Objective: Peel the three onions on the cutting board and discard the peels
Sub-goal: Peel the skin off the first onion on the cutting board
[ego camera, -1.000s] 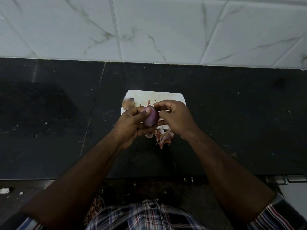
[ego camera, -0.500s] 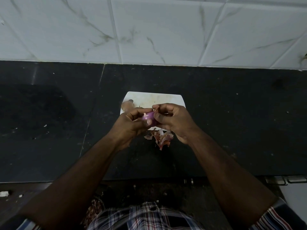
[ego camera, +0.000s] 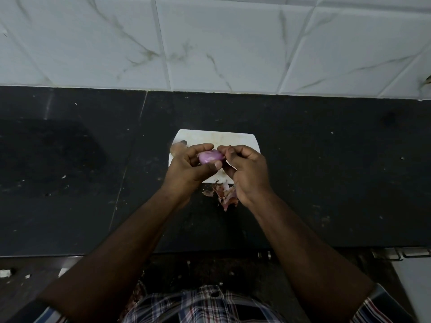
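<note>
- Since a second ago the onion (ego camera: 210,156) has turned from upright to lying sideways in the left hand (ego camera: 190,167); more bare purple flesh shows.
- Left hand grips it, thumb below, fingers curled over the top, above the cutting board (ego camera: 217,137).
- Right hand (ego camera: 245,170) pinches a scrap of skin at the onion's right end.
- Judgement: this onion is nearly peeled.
- Onion looks smooth, glossy, pale purple.
- Another onion (ego camera: 178,148) lies on the board's left edge, brown skin on.
- Peels (ego camera: 225,194) are piled on the counter (ego camera: 326,171) just off the board, not yet discarded.
</note>
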`<state>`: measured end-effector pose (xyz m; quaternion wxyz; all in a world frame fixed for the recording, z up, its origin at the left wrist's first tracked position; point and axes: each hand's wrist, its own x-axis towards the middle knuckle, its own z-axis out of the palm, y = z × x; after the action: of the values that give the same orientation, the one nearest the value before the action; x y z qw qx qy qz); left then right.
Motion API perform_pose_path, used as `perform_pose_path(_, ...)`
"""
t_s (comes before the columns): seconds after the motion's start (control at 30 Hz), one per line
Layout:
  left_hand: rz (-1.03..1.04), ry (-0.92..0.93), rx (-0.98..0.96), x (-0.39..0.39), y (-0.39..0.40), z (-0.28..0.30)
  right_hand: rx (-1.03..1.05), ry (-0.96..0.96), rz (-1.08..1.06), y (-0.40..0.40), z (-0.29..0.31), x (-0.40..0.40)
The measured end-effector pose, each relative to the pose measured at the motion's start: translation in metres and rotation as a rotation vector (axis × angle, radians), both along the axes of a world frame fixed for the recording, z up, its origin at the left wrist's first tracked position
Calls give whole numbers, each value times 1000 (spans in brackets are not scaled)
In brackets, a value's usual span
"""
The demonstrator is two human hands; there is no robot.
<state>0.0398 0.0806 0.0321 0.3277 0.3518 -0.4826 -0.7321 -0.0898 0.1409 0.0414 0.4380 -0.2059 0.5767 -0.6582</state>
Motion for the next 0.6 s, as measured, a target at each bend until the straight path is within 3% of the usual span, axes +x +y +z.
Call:
perform_pose_path(0.17,7,-2,-107,2,5,-3,-45,-217,-4,-1,-2,4)
perform_pose_path(0.33,21,-37,-100,4,3,-7,-62,-307,44,2,-1,-4)
perform_pose_path(0.4,4,-46,-118,7,1,-8,10,-208,132,2,0,-10)
perform_pose_path(0.47,-35,-45,-122,9,1,-9,113,38,213,3,-2,-15)
perform_pose_path(0.53,-90,-27,-67,10,0,-9,160,270,183,3,-3,-17)
perform_pose_path(0.6,-108,-3,-3,11,-3,-8,148,375,96,3,-6,-18)
